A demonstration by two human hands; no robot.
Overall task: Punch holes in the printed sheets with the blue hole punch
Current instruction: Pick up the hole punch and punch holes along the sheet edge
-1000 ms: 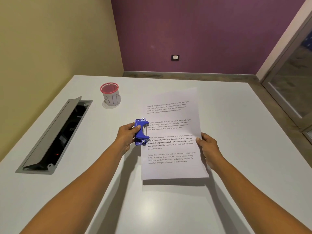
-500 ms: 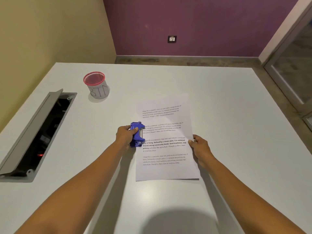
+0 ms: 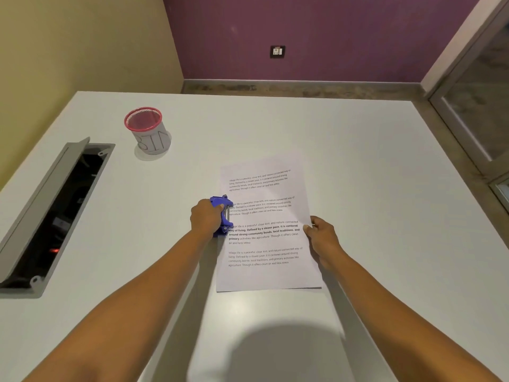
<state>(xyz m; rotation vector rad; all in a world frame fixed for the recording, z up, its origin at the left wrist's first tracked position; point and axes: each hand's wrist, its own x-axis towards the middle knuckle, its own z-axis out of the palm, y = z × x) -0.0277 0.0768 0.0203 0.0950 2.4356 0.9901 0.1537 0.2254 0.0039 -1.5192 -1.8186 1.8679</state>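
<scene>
**Hole punch seated on left margin of printed sheet**

Head view. White bench (image 3: 358, 166), 1 printed sheet (image 3: 271, 274) visible lying flat near the middle, long side running from the near edge toward the far edge, slightly skewed. 4 text blocks on it; the 3rd from the far end is partly bold. Cannot tell whether more sheets lie under the top one.

Blue hole punch (image 3: 223, 216) sits at the sheet's left edge, about mid-length, its mouth over the margin and overlapping the start of the 2nd and 3rd text blocks. Metal pins show on the side facing the text.

Left hand (image 3: 205, 219) wraps the punch from the left, fingers clenched around its body, thumb on top of the lever. Lever position not clear enough to judge.

Right hand (image 3: 321, 238) is at the sheet's right edge, level with the 3rd block; fingers pinch the paper edge, thumb on top.

Toward the far left corner: a red-rimmed mesh cup (image 3: 148, 132) lettered "BIN", upright, well apart from the sheet. Along the left edge: an open cable hatch (image 3: 49, 216), lid tilted up.
</scene>
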